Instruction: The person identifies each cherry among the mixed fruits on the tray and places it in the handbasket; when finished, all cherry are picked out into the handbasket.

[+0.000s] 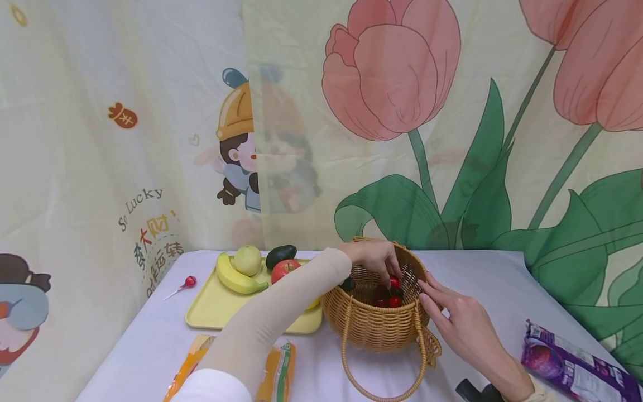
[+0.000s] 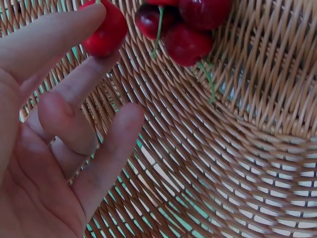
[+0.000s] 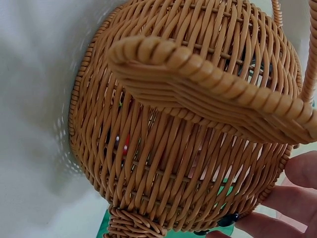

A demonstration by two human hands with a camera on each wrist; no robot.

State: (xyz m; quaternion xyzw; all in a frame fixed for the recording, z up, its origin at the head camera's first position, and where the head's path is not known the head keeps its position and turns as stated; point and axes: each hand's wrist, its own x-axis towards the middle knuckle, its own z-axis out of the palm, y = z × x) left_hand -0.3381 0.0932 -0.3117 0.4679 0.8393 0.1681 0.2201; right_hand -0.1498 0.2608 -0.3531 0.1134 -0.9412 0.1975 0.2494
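My left hand reaches over the rim into a brown wicker basket. In the left wrist view it pinches a red cherry between thumb and finger, while the other fingers are spread. Several dark red cherries with green stems lie together inside the basket, apart from the held one. My right hand touches the basket's right rim with extended fingers. The right wrist view shows its fingertips against the rim, beside the woven wall. The basket's long handle hangs down in front.
Left of the basket, a yellow tray bears a banana, a pale round fruit, an avocado and a red apple. A lollipop lies farther left. Orange packets and a purple packet lie nearer.
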